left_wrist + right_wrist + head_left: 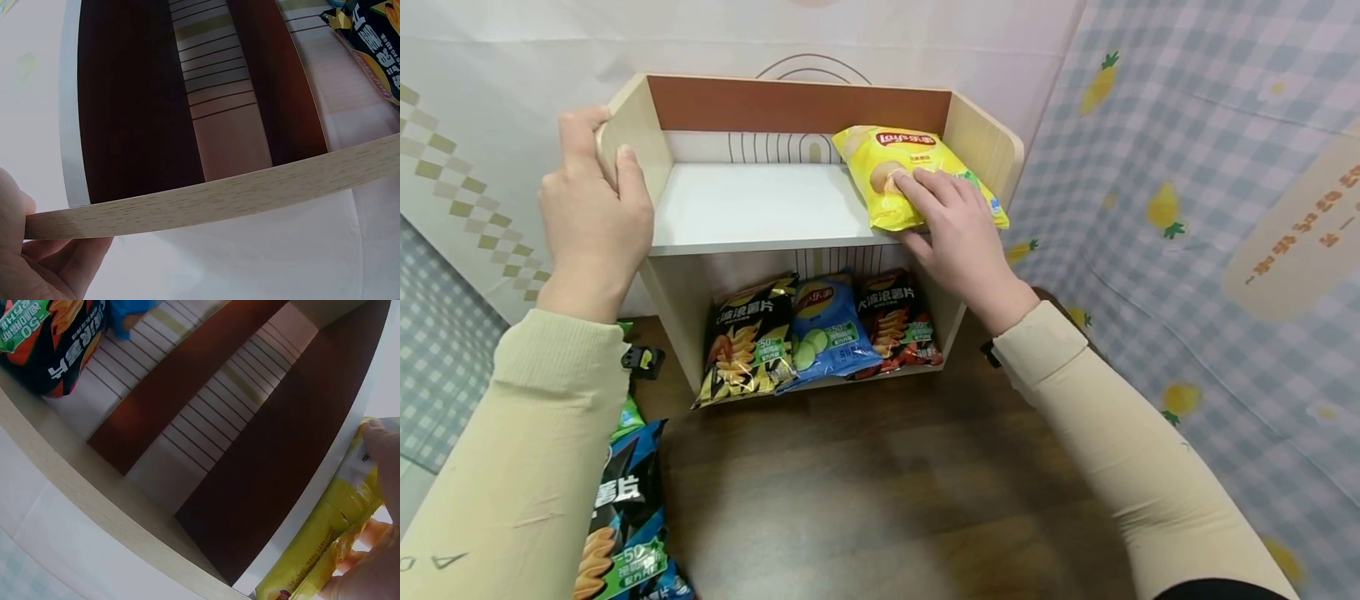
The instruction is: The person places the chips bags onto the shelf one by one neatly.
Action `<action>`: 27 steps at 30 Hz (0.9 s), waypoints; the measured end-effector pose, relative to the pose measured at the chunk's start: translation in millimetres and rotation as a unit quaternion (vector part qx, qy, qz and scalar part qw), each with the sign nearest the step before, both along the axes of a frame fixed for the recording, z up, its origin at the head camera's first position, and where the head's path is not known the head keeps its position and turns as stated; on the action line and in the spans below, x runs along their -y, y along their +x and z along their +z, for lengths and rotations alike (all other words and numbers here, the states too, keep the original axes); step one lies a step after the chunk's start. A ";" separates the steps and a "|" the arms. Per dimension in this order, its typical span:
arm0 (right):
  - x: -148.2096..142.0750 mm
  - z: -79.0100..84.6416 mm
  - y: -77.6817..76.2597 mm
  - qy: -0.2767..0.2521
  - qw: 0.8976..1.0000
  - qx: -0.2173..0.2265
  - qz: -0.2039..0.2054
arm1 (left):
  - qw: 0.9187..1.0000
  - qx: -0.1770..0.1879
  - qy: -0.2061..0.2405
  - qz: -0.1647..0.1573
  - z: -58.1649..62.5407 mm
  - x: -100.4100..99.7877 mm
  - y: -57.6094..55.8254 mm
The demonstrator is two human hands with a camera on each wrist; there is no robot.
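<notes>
My left hand (597, 212) grips the upper left side panel of a small wooden shelf (760, 208); in the left wrist view, thumb and fingers lie on opposite faces of the panel's edge. At the right end of the upper board lies a yellow bag of potato chips (898, 158), tilted. My right hand (958, 233) holds its front part, fingers across the top and thumb low at the front. The right wrist view shows the thumb and curled fingers around the crinkled bag (325, 534) beside the board's front edge.
On the lower level stand a black-and-gold chip bag (748, 337), a blue chip bag (827, 325) and a black-and-red chip bag (895, 321). Another black-and-blue bag (632, 517) lies on the brown table (850, 492), near my left forearm. Patterned curtains (1150, 208) hang around.
</notes>
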State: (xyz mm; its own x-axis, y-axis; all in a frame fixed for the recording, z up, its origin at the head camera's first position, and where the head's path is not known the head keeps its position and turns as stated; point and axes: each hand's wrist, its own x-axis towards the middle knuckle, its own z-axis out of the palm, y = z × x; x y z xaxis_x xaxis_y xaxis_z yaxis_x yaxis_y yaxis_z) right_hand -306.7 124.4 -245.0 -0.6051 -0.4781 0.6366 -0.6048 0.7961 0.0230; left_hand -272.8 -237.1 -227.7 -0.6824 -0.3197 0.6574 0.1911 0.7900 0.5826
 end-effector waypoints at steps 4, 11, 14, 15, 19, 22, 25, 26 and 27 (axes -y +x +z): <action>-4.2 2.6 4.5 -0.011 1.000 0.011 0.013 | 1.000 0.021 -0.004 -0.009 1.1 1.0 0.7; -21.0 16.7 7.6 -0.077 0.995 -0.045 0.051 | 0.996 0.068 -0.021 -0.055 1.5 7.2 13.2; -30.4 26.9 1.2 -0.125 0.985 -0.107 0.047 | 0.992 0.092 -0.023 -0.087 -5.0 9.8 26.9; -33.3 30.7 -1.7 -0.143 0.982 -0.116 0.033 | 0.990 0.099 -0.025 -0.097 -8.4 10.4 32.9; -43.9 45.3 -14.4 -0.209 0.976 -0.046 -0.043 | 0.983 0.128 -0.037 -0.124 -25.1 12.6 62.5; -47.5 54.1 -24.1 -0.260 0.956 0.105 -0.087 | 0.980 0.150 -0.066 -0.111 -43.3 16.2 89.6; -48.4 62.3 -34.0 -0.299 0.920 0.227 -0.108 | 0.974 0.188 -0.090 -0.088 -65.1 22.8 114.5; -48.3 65.1 -37.6 -0.303 0.910 0.258 -0.116 | 0.971 0.203 -0.095 -0.080 -72.8 25.6 122.1; -47.7 68.5 -41.4 -0.307 0.900 0.284 -0.121 | 0.968 0.218 -0.100 -0.075 -80.5 28.6 129.4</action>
State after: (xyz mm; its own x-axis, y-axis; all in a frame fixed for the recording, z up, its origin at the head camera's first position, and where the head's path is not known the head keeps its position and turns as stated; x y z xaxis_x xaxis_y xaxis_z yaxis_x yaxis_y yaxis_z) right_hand -348.1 172.1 -176.5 -0.9556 0.0484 0.2908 -0.1867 0.6641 -0.7240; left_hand -143.4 -265.7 -308.2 -0.9378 -0.0919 0.3348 0.0823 0.8779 0.4717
